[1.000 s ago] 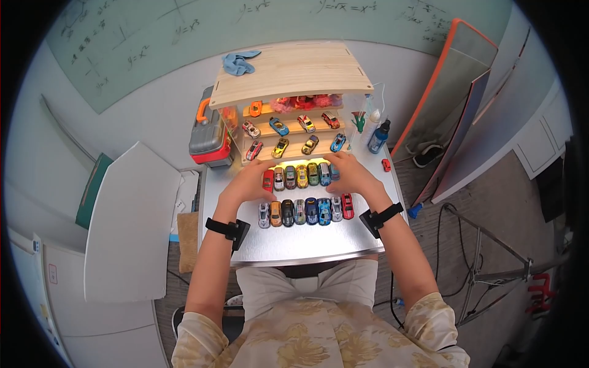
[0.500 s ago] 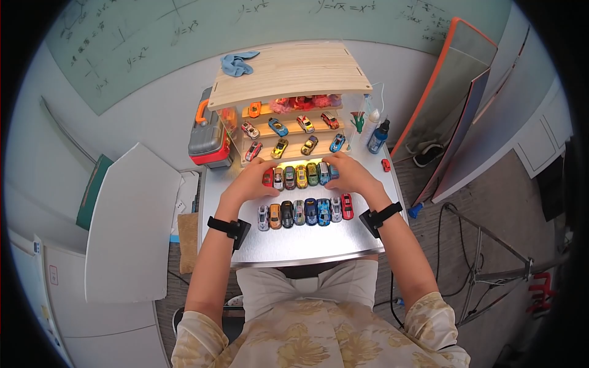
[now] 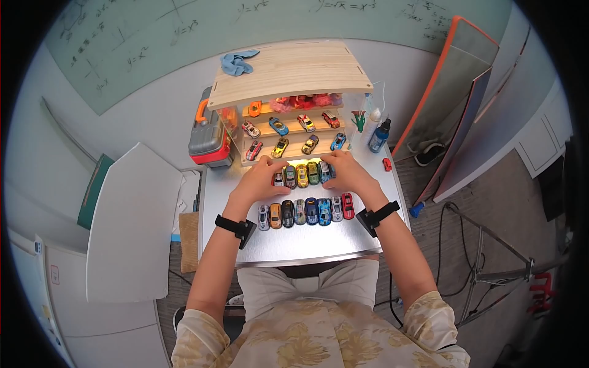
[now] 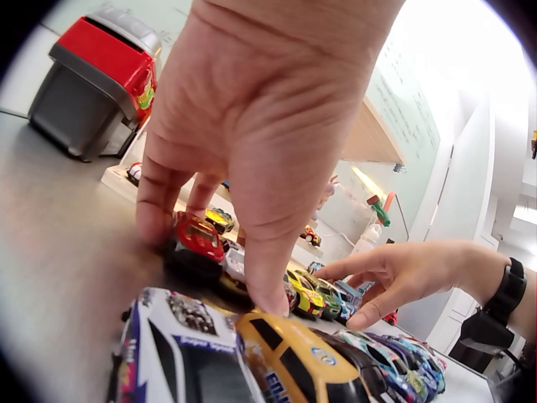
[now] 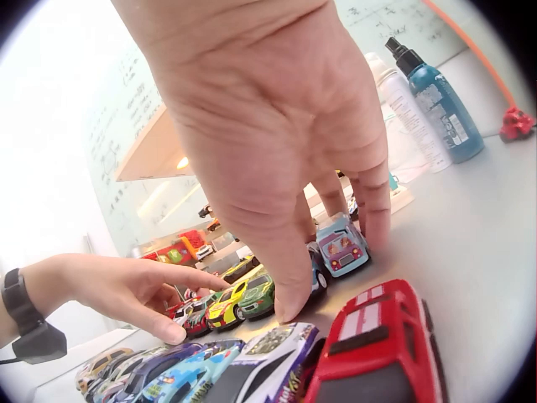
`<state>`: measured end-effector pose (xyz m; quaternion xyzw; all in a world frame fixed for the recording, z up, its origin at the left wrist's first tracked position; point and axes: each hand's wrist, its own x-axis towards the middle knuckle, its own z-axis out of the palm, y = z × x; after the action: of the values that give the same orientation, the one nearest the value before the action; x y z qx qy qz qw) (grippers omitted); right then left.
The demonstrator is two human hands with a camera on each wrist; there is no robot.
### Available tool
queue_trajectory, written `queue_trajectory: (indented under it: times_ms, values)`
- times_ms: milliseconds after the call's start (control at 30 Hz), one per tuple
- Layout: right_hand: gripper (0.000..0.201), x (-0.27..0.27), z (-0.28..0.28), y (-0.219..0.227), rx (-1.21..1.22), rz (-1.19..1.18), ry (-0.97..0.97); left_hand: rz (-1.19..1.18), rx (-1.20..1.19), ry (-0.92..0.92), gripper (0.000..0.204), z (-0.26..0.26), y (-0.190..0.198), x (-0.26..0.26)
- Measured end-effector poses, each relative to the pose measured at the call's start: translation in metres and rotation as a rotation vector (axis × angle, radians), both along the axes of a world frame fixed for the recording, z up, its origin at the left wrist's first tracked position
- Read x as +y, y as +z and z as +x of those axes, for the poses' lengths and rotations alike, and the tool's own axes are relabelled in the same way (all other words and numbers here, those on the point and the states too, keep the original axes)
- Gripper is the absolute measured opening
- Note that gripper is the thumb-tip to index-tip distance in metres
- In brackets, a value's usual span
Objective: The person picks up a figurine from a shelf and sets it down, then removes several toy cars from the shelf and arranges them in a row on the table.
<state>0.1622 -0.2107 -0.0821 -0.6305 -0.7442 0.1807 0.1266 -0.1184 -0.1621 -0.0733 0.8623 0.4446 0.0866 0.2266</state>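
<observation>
Two rows of toy cars stand side by side on the silvery tabletop (image 3: pixel 362 239). My left hand (image 3: pixel 254 184) is around the left end of the back row. Its fingers reach down beside and behind a red toy car (image 4: pixel 199 243), with the thumb on the near side of the row. At the opposite end, my right hand (image 3: pixel 346 175) has its fingers beside and behind a light-blue toy car (image 5: pixel 342 245), its thumb in front. Between the hands, a yellow toy car (image 3: pixel 302 176) shows. The front row includes an orange car (image 4: pixel 298 357) and a red car with white stripes (image 5: pixel 377 344).
Behind the rows stands a stepped wooden display shelf (image 3: pixel 294 147) holding more toy cars, a blue cloth (image 3: pixel 239 63) on its top. A toolbox (image 3: pixel 210 138) is at left; a blue spray bottle (image 3: pixel 380 136) and small red car (image 3: pixel 387 164) are at right.
My left hand has shifted slightly right, covering the red end car in the head view. My right hand has edged slightly inward. The front row stays in place.
</observation>
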Motion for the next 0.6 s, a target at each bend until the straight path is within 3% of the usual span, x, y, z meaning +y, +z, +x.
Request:
queue_trajectory:
  times_ms: [600]
  values:
    - [0.078, -0.005, -0.018, 0.000, -0.033, 0.098, 0.010, 0.008, 0.044, 0.041, 0.081, 0.004, 0.005, -0.004]
